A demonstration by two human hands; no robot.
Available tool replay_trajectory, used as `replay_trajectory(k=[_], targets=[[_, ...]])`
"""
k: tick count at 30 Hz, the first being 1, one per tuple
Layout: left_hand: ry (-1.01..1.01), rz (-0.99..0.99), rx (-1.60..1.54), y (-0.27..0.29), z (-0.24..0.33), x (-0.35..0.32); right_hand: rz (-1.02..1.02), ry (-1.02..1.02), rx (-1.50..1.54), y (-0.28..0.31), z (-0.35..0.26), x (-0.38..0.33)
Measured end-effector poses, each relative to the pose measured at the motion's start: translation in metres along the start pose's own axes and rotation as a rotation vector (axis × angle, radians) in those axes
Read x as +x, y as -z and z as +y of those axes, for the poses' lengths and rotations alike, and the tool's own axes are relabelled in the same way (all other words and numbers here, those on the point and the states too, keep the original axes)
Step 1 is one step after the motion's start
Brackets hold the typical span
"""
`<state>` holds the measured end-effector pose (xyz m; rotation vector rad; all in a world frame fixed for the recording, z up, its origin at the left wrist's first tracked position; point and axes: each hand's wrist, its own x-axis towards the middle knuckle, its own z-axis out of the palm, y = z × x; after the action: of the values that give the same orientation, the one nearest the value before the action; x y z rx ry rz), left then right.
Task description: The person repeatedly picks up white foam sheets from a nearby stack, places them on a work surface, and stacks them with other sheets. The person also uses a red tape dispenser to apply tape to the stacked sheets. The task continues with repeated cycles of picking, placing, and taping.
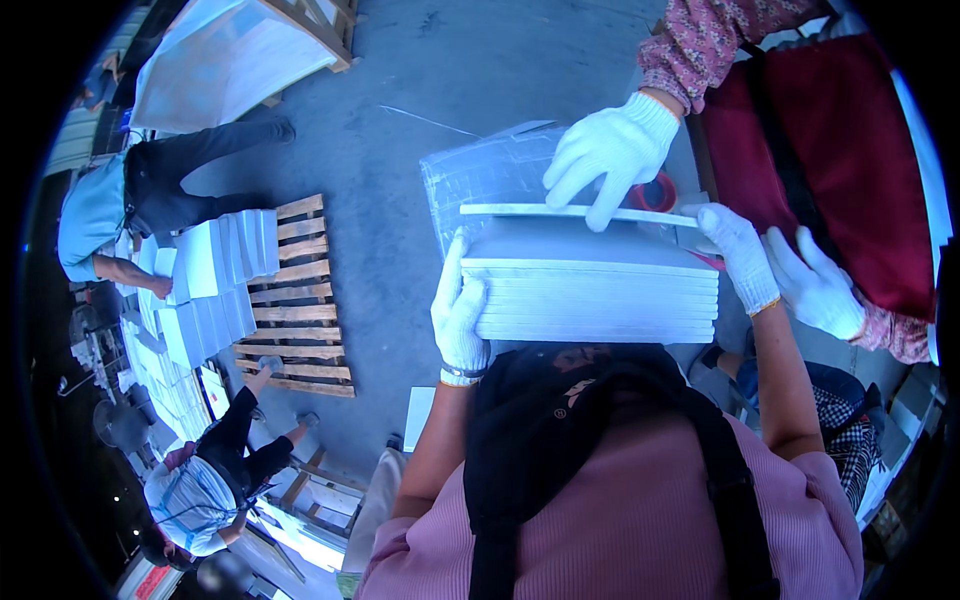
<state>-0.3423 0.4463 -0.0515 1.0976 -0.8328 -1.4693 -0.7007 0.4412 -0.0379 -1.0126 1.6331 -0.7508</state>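
In front of my body stands a stack of white flat boards or thin boxes [597, 305], kind not certain. My left hand [460, 320], in a white knit glove, is closed against the left end of the stack. At the right end, my gloved right hand [738, 258] has its fingertips at the corner of the top board [540, 211], which is raised with a gap below it. A co-worker's gloved hand [615, 150] reaches over that board's far edge. Another gloved hand of the co-worker [818, 285] is just right of mine. Some fingertips are hidden.
Beyond the stack lie clear plastic-wrapped sheets [480, 175] and a red tape roll [655, 192]. A wooden pallet [295, 300] is on the floor at left, beside white stacks [225, 255] and two people. The co-worker's dark red apron [850, 150] is close at right.
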Motion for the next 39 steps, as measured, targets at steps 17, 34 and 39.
replay_trajectory(k=[17, 34, 39], targets=[[0.058, 0.024, 0.09, -0.005, -0.002, 0.004, 0.092, -0.002, 0.332, 0.003, 0.004, 0.02], [0.287, -0.156, -0.3, 0.011, -0.018, 0.023, -0.097, -0.131, 0.98, -0.022, 0.075, -0.02], [0.405, -0.171, -0.415, 0.009, -0.012, 0.031, -0.155, -0.144, 1.039, -0.019, 0.096, -0.018]])
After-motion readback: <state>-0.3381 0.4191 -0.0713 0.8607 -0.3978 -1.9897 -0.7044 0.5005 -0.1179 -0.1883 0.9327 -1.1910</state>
